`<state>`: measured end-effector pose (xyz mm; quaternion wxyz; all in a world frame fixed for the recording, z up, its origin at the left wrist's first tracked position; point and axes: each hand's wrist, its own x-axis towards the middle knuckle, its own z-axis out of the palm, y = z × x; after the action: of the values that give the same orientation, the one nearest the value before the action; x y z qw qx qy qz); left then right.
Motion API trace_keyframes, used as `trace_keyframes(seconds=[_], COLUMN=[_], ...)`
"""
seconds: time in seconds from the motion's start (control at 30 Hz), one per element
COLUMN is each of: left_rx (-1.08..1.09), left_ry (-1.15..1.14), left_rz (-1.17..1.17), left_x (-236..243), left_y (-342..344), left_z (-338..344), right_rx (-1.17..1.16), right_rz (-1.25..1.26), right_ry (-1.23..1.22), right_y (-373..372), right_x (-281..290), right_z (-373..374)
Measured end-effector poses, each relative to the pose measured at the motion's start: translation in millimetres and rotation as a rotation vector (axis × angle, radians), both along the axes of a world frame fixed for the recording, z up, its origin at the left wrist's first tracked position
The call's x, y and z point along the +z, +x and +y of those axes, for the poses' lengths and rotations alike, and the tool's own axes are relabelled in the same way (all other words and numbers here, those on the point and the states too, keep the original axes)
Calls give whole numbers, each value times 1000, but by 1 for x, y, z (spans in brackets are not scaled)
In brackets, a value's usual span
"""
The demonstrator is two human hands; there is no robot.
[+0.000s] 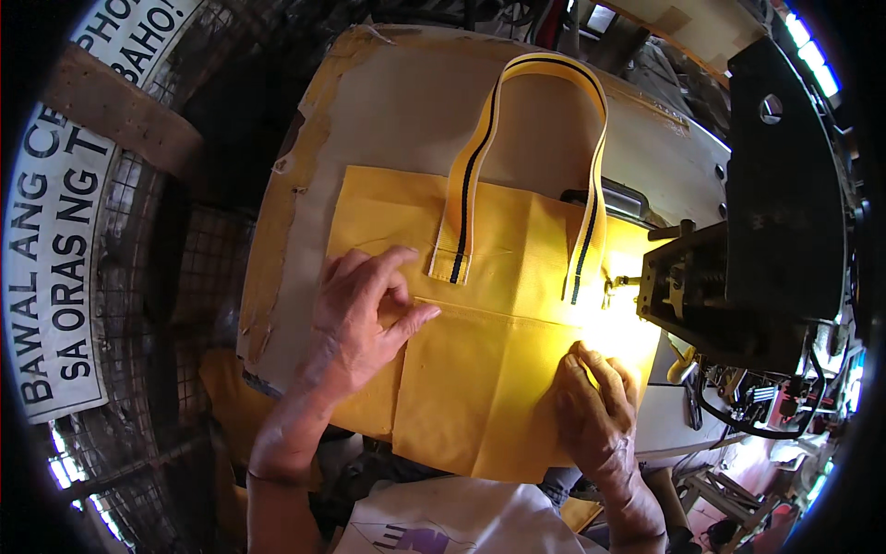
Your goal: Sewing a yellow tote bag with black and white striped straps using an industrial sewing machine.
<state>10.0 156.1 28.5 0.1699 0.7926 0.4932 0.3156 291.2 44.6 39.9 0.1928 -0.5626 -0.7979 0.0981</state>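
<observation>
The yellow fabric (461, 369) lay spread across the near middle of the worktable (388, 102), its near edge reaching toward the pale shirt (461, 517) of the person sitting there, and its right side running under the sewing machine (784, 185). A crease ran across it from left to right, and another from far to near. On its far half I could see the yellow strap (472, 162) with a dark stripe, looped out in an arch past the fabric's far edge, both ends lying on the fabric. The right end sat just beside the needle area, where strong light washed the cloth almost white. The left hand (365, 305) was over the left part of the fabric, thumb and forefinger spread apart with nothing between them; I couldn't tell whether it touched the cloth. The right hand (600, 406) rested on the right part, near the glare, its fingers bent and close together, and I couldn't tell whether they pinched the fabric or only pressed on it. Away to the left, a white sign (60, 258) hung against wire mesh (212, 286).
</observation>
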Motion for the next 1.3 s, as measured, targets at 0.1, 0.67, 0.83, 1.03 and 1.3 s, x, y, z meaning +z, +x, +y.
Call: trace_keyframes(seconds=[0.1,0.67,0.83,1.03,1.3], left_rx=[-9,-181,-205,-209,-219], left_ry=[-23,81,-38,-53,-47], left_rz=[29,97,3,-29,-52], left_x=[-1,5,1,-2,-2], left_y=[-3,4,1,0,-1], left_z=[1,6,9,8,8], right_rx=[-40,-36,-31,-25,-36], right_rz=[-5,75,99,127,147], right_ry=[-32,53,152,191,209], right_y=[-1,6,6,6,3], right_x=[-1,-9,-10,-11,-10], right_z=[-1,-10,-12,-15,-16])
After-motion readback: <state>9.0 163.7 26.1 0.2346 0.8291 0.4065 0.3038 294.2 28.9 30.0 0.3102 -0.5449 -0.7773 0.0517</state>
